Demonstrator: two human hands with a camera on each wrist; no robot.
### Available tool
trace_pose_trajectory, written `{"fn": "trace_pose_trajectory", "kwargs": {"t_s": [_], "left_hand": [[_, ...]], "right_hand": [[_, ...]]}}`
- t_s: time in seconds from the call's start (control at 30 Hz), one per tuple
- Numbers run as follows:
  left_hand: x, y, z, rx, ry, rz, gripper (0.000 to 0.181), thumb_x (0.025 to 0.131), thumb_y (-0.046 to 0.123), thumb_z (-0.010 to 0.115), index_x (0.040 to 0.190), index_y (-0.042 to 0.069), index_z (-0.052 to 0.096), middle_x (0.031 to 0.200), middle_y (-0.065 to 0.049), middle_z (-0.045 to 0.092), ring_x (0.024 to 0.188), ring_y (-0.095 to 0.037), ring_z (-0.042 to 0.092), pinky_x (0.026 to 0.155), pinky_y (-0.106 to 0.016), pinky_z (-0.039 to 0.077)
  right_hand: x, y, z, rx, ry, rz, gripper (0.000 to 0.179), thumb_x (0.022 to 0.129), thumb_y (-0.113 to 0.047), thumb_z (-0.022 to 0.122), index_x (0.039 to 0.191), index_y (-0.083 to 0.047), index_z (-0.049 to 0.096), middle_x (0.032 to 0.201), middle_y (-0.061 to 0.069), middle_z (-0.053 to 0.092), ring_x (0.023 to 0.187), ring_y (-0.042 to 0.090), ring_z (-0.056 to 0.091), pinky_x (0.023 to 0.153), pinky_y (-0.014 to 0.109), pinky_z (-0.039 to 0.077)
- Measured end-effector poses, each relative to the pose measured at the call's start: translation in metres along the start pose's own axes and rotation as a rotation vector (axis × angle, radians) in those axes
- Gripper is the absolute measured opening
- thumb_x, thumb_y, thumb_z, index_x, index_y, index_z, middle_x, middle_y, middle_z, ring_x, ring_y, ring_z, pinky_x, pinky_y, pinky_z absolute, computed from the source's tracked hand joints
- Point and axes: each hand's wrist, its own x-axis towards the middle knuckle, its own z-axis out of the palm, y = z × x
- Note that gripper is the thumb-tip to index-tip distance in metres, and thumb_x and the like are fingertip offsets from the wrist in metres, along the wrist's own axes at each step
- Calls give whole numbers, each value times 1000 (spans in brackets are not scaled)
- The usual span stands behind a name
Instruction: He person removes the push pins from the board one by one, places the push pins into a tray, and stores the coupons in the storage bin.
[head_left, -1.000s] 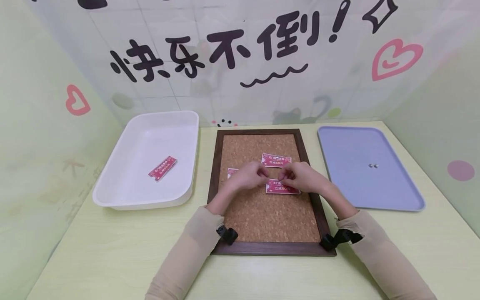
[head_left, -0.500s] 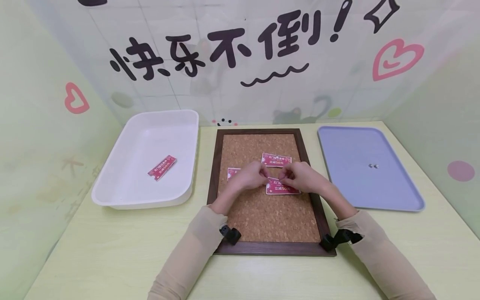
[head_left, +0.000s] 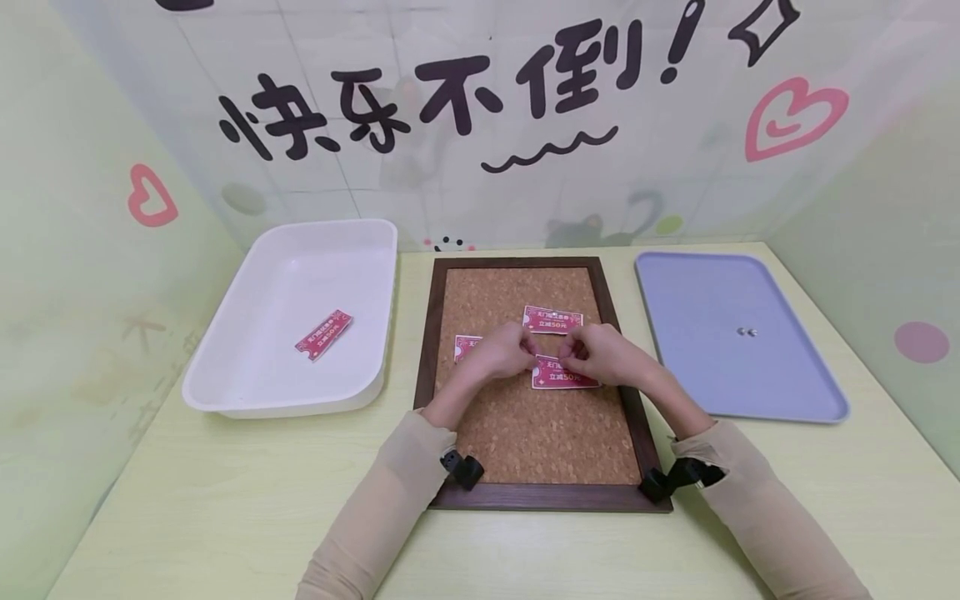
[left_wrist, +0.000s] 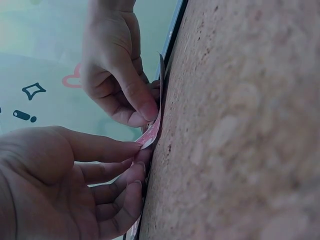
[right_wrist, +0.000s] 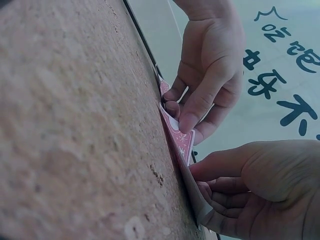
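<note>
Pale surface (head_left: 525, 558) holds a board (head_left: 540, 437) at centre frame; over it, left hand (head_left: 504, 351) and right hand (head_left: 602, 353), just apart, both pinch a ticket (head_left: 564, 378). Positioning seems underway; next calls for flattening it without shifting.

The lower corkboard (head_left: 547, 446) gives free room. Left hand (head_left: 502, 350) and right hand (head_left: 603, 354) crowd the gap between upper coupon (head_left: 553, 320) and lower coupon (head_left: 564, 377); a white basin's (head_left: 345, 403) walls rise left.
</note>
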Motion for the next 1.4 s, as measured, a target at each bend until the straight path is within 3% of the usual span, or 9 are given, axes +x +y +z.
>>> {"fn": "trace_pose_trajectory", "kwargs": {"t_s": [0.2,0.53,0.77,1.1,1.4], "left_hand": [[-1,1,0,2,3,-5,8,92,5,70,99,2,73,91,-7,66,81,-20,59,66,-27,45],[-2,1,0,-14,10,-4,5,92,5,70,96,2,72,88,-5,64,78,-18,57,64,-25,44],[-5,0,-2,-33,22,9,5,94,4,68,98,2,71,86,-5,64,74,-17,57,62,-25,44],[-13,2,-14,-73,38,76,9,96,2,62,101,0,69,86,-6,62,73,-14,53,61,-22,42],[-22,-5,-29,-111,78,115,13,98,4,62,107,-1,70,90,-8,64,76,-16,57,60,-23,46]], "right_hand": [[0,0,0,0,-2,2,5,91,-5,71,88,-2,67,74,1,64,65,12,56,58,28,48],[-2,5,-2,-3,3,-65,5,91,-5,70,87,-3,68,74,0,64,65,11,55,61,29,49],[-3,9,-9,51,37,-81,5,91,-8,73,89,-4,71,80,0,68,74,12,62,68,30,53],[-10,13,-26,142,136,-61,5,92,-3,71,96,1,70,89,6,70,83,19,65,74,29,56],[-18,17,-37,138,181,-94,7,95,-5,69,99,-1,73,93,6,71,86,19,66,77,26,56]]}}
